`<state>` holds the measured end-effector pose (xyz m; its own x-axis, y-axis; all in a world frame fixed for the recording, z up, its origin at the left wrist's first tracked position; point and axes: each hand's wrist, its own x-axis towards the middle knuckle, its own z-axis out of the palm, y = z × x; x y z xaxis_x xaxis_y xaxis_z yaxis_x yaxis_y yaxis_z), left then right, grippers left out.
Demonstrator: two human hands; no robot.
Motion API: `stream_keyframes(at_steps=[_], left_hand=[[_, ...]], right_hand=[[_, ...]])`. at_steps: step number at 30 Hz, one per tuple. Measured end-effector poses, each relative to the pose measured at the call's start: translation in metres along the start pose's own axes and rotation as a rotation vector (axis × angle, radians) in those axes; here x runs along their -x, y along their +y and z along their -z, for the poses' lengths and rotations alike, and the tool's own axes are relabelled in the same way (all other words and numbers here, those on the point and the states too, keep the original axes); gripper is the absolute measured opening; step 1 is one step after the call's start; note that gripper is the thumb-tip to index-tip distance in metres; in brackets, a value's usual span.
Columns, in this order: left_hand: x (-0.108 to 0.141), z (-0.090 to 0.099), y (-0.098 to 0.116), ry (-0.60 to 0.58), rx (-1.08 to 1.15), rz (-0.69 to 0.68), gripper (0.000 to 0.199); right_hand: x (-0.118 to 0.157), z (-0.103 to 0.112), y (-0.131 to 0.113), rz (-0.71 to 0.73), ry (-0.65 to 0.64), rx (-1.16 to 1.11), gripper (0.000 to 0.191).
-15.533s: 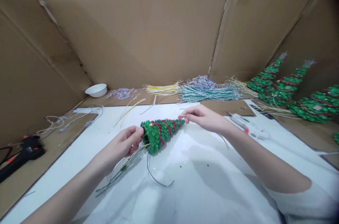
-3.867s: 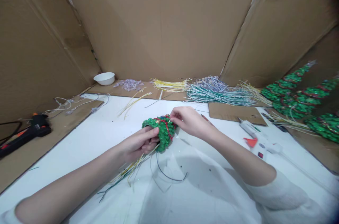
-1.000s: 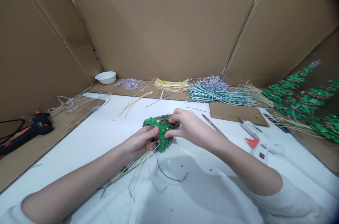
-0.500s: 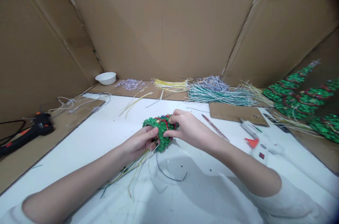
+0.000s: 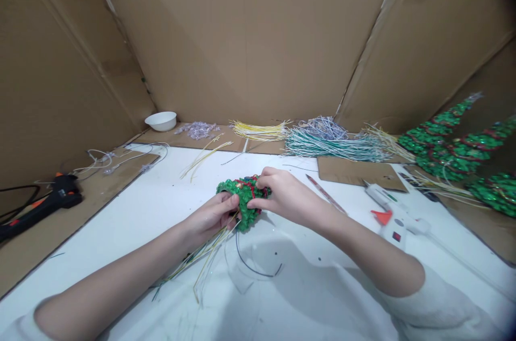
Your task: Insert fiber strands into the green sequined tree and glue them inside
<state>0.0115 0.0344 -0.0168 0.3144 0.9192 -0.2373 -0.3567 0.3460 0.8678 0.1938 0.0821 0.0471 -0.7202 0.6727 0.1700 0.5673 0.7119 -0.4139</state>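
Both hands hold a small green beaded Christmas tree point(image 5: 249, 212), tipped on its side over the white table point(image 5: 290, 287) and wound with a red bead strand. My left hand point(image 5: 215, 217) grips it at its wide base, thumb on the green beads. My right hand point(image 5: 278, 190) pinches the red-wound part, thumb and fingers on either side. Out of the base, past my left hand, trail yellow and green wires point(image 5: 209, 252). One dark wire point(image 5: 258, 275) curves down toward the table. The fingertips behind the tree are hidden.
At left lies a black glue gun point(image 5: 60, 193); a white glue gun point(image 5: 397, 223) is at right. Along the back are a white bowl point(image 5: 161, 121), clear beads point(image 5: 197, 130), yellow wires point(image 5: 260, 130) and green wires point(image 5: 334, 146). A pencil-like stick point(image 5: 325, 194) and finished trees point(image 5: 455, 153) sit rightward.
Almost nothing differs. The view has shifted very slightly, and both hands keep the same hold on the tree.
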Motion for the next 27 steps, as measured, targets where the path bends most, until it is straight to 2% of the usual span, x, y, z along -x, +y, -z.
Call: stream_keyframes(at_steps=[5, 10, 17, 22, 27], left_hand=[[0.0, 0.003, -0.002, 0.0, 0.08, -0.02, 0.038], [0.005, 0.0, 0.001, -0.043, 0.138, -0.027, 0.022], [-0.008, -0.016, 0.0, 0.251, 0.084, 0.028, 0.009], [-0.015, -0.027, -0.001, 0.337, 0.036, 0.011, 0.013], [-0.017, -0.035, 0.002, 0.367, 0.0, -0.009, 0.013]], right_hand=[[0.002, -0.001, -0.002, -0.037, 0.006, 0.049, 0.028], [0.003, 0.0, -0.004, -0.071, -0.001, 0.053, 0.037], [0.003, 0.0, -0.006, -0.04, -0.02, 0.083, 0.026], [0.004, 0.001, -0.008, -0.007, -0.022, 0.087, 0.023], [0.004, 0.001, -0.006, 0.008, -0.011, 0.067, 0.022]])
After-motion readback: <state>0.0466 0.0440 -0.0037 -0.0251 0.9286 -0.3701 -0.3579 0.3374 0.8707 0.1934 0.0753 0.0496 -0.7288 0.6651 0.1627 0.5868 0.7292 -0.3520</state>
